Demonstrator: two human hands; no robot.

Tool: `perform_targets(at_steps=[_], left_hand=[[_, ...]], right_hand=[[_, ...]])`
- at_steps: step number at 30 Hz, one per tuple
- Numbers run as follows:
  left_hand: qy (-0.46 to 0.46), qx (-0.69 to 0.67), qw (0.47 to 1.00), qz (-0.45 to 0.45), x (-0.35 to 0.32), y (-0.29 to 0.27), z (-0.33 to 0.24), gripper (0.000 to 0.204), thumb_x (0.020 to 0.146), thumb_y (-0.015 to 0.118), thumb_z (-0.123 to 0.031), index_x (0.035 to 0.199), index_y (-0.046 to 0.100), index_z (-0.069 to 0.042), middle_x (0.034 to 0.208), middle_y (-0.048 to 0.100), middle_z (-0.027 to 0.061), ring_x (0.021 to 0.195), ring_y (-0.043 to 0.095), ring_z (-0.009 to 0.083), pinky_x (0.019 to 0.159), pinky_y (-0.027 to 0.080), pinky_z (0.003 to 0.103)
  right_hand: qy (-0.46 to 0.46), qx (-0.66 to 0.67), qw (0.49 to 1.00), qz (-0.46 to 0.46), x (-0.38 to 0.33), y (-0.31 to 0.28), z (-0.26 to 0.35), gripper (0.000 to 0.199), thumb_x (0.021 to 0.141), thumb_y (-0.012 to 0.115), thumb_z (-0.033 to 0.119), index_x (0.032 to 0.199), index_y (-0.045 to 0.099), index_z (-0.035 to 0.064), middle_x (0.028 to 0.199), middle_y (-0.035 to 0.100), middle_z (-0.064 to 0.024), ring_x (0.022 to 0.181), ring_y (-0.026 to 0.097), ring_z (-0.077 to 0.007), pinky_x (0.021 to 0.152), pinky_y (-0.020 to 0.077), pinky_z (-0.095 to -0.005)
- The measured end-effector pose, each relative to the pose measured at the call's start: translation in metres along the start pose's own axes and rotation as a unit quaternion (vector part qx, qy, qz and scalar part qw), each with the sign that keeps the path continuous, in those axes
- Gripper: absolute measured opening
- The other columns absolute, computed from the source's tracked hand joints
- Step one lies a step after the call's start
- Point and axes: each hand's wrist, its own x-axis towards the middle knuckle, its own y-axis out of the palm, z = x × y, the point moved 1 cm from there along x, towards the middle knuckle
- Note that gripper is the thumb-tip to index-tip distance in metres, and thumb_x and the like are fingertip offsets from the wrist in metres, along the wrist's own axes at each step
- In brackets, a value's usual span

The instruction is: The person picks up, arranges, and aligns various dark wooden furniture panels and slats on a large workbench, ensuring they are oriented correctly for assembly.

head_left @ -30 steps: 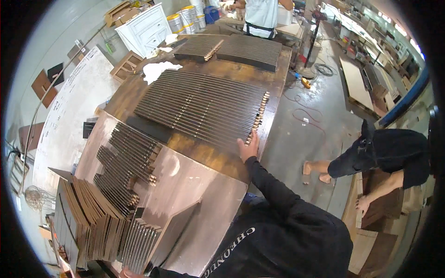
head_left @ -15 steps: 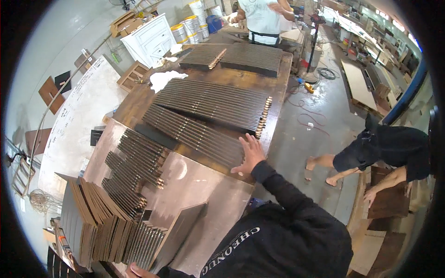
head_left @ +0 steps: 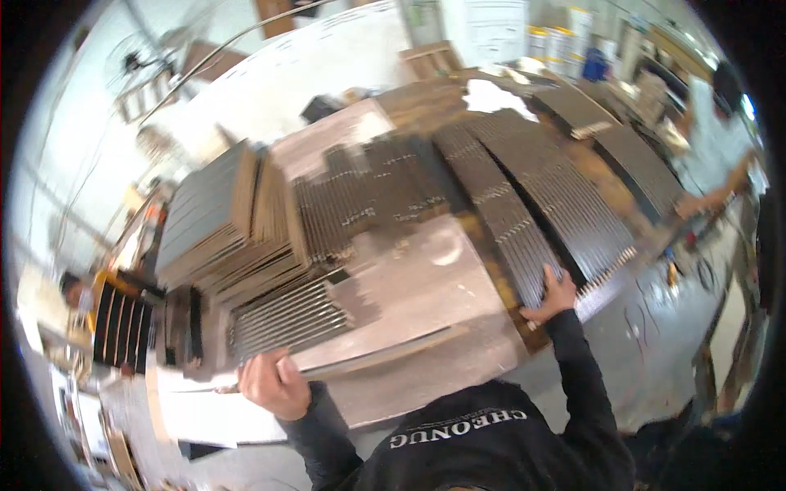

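- The right hand [head_left: 558, 295] is spreading its thumb and fingers apart, spanning the near end of a narrow row of dark slats [head_left: 512, 221] and touching it there.
- The left hand [head_left: 278, 385] is curling its fingers over by the left end of a long thin board [head_left: 381, 348]; blur is hiding whether it is really gripping that board.
- Just beyond the left hand, a bundle of slats [head_left: 282, 321] is lying side by side on the pinkish tabletop [head_left: 434, 286], with the thin board running along its near side.
- That narrow row is stretching away from the person, and a wider row of slats [head_left: 581, 217] is running along its right, a dark gap showing between them.
- To the left, a dark strip [head_left: 440, 172] is flanking the narrow row, and beyond it staggered slats [head_left: 368, 192] are lying in uneven lengths.
- Further left, a tall stack of panels [head_left: 205, 213] is standing, some of them leaning.
- At the far side, a white cloth [head_left: 495, 98] is lying crumpled near two more slat stacks [head_left: 639, 172], and a co-worker in a light shirt [head_left: 712, 147] is reaching toward the right-hand one.
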Motion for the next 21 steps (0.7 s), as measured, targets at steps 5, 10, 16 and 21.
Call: perform_targets(at_steps=[5,10,16,21], left_hand=[[-0.036,0.009,0.999,0.006,-0.003,-0.013,-0.010,0.045,0.087,0.045,-0.042,0.061,0.058,-0.007,0.051,0.050,0.0067,0.046,0.048,0.0252,0.053,0.033,0.034],[-0.039,0.031,0.999,0.011,0.002,-0.003,-0.008,0.049,0.089,0.041,-0.042,0.061,0.059,-0.006,0.055,0.052,0.0091,0.051,0.051,0.0274,0.057,0.035,0.036],[-0.056,0.038,0.997,0.038,-0.002,-0.004,0.004,0.036,0.085,0.042,-0.029,0.067,0.062,-0.004,0.061,0.058,0.0100,0.057,0.054,0.0261,0.061,0.039,0.037],[-0.096,0.068,0.992,0.050,-0.006,-0.001,0.012,0.039,0.086,0.038,-0.029,0.072,0.065,-0.005,0.064,0.061,0.0077,0.059,0.056,0.0220,0.065,0.045,0.038]], right_hand=[[0.041,-0.062,0.997,0.025,-0.010,-0.008,0.034,0.116,0.042,0.080,0.042,0.141,0.025,0.0212,0.133,0.030,-0.0344,0.117,0.036,-0.0526,0.094,0.0351,-0.0567],[0.057,-0.050,0.997,0.017,-0.021,-0.005,0.035,0.114,0.042,0.081,0.040,0.140,0.026,0.0217,0.136,0.027,-0.0328,0.118,0.035,-0.0528,0.096,0.0333,-0.0573],[0.077,-0.045,0.994,0.059,-0.019,-0.032,0.053,0.112,0.044,0.082,0.039,0.139,0.028,0.0199,0.138,0.026,-0.0283,0.121,0.034,-0.0489,0.098,0.0318,-0.0561],[0.110,-0.059,0.991,0.039,-0.037,-0.023,0.060,0.115,0.042,0.083,0.039,0.141,0.026,0.0213,0.138,0.025,-0.0292,0.122,0.031,-0.0488,0.096,0.0313,-0.0580]])
